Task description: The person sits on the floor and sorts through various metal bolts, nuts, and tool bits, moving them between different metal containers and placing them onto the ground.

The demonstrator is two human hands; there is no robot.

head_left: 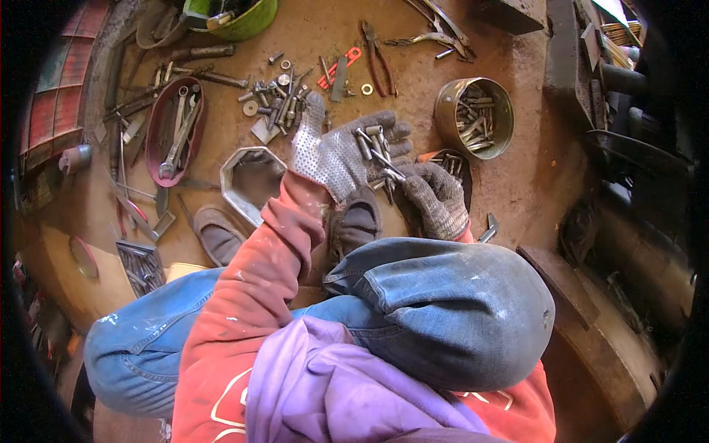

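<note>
Right hand (436, 198), gloved, is pinching a bolt (387, 164) just past the raised denim knee. Left hand (341, 151) is lying spread, palm up, cradling several bolts (368, 138). Beyond, the round tin of bolts (473, 117) is sitting right; loose hardware (277, 100) is crowding the floor, bare dirt between.

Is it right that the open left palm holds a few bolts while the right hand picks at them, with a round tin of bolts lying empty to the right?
Not quite. The head view shows the round tin holding many bolts, not empty. The rest stands: the left hand lies open with bolts on its palm, and the right hand picks at them.
</note>
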